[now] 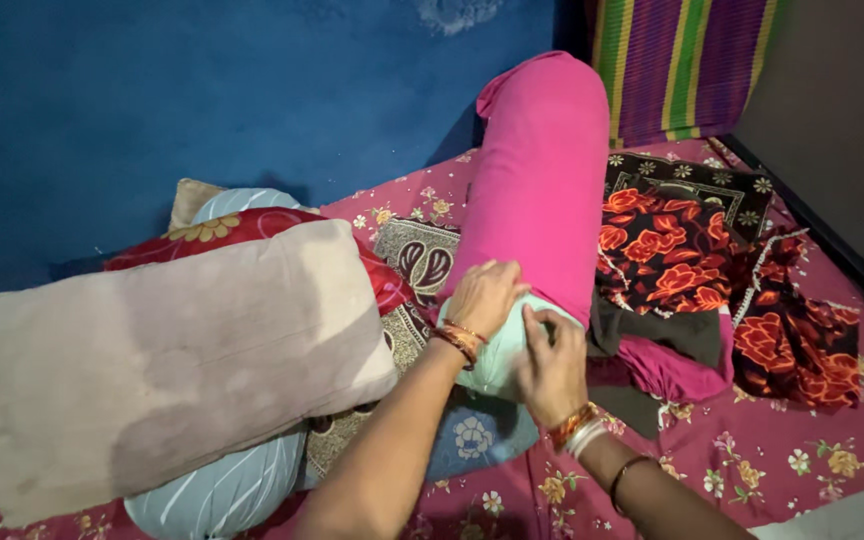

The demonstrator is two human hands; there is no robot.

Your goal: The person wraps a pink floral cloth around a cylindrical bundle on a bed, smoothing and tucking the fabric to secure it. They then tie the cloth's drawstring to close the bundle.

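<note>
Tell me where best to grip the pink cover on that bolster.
Probably at the pink cover's open hem, from the near end, one hand each side. The bolster leans away toward the wall, its pale end bare there; the left hand and right hand sit at that edge.

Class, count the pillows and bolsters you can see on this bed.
3: a pink bolster under both hands, a beige pillow at left, and a pale blue striped pillow beneath it. Others may be hidden.

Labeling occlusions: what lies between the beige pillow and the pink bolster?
In the head view, a patterned brown cushion and the edge of a red floral pillow lie between the beige pillow and the pink bolster; the left forearm crosses lower down.
</note>
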